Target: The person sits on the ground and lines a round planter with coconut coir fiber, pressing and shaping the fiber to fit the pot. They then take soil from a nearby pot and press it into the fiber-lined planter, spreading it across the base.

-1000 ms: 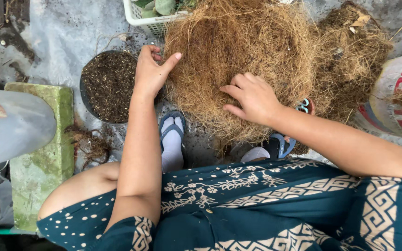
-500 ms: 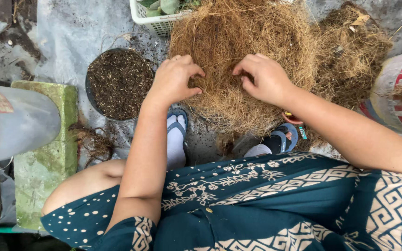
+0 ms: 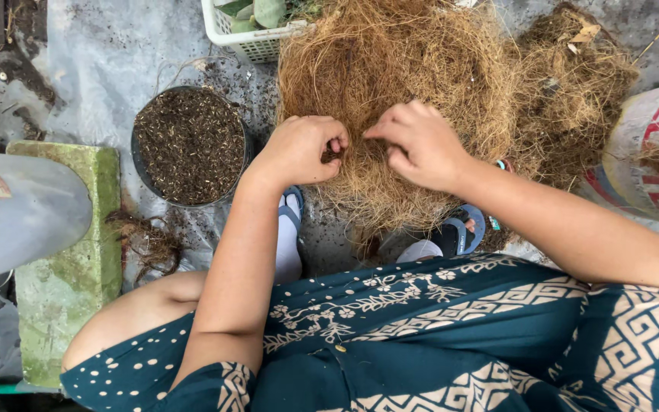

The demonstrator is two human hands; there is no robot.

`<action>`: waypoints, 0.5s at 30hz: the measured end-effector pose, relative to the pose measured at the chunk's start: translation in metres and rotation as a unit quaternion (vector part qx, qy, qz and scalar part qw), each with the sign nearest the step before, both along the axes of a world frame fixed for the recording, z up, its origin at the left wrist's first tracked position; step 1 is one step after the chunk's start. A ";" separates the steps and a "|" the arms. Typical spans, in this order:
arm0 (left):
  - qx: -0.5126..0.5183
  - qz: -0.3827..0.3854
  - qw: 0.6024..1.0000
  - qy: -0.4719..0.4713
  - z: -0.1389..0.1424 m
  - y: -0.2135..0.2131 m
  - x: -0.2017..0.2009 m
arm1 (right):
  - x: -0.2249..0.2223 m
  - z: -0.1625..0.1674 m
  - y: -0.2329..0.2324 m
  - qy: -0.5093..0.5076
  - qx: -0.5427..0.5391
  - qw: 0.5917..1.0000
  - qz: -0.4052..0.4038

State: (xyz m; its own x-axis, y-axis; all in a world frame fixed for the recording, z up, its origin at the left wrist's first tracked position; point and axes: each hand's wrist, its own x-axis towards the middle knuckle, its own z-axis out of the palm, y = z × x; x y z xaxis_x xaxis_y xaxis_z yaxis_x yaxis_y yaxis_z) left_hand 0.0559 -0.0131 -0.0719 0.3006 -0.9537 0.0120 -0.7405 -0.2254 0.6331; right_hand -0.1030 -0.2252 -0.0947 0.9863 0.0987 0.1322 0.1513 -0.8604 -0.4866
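Both hands rest on a mound of brown coconut fibre (image 3: 406,69). The left hand (image 3: 299,149) is closed, pinching fibres; the right hand (image 3: 417,145) pinches fibres just beside it. A round pot of dark soil (image 3: 188,145) stands left of the mound, near a white basket (image 3: 249,38).

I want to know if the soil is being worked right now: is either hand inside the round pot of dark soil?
No, both the left hand and right hand pinch the coconut fibre pile, beside the pot.
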 end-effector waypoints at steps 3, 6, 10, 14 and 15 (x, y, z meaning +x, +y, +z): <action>0.025 0.031 0.999 0.020 0.007 -0.002 -0.004 | -0.002 -0.001 -0.006 -0.031 -0.022 0.999 -0.036; 0.036 0.034 0.998 0.031 0.008 -0.005 -0.006 | -0.004 -0.004 -0.001 -0.043 -0.042 0.998 0.013; 0.014 -0.006 1.000 -0.004 0.002 -0.007 -0.009 | -0.005 -0.007 0.000 -0.017 -0.114 0.993 0.034; 0.036 -0.044 0.996 -0.067 -0.006 -0.008 -0.014 | -0.005 -0.008 -0.003 -0.021 -0.106 0.994 0.018; 0.054 -0.047 0.995 -0.067 -0.007 -0.008 -0.015 | -0.005 -0.008 -0.003 -0.033 -0.098 0.994 0.015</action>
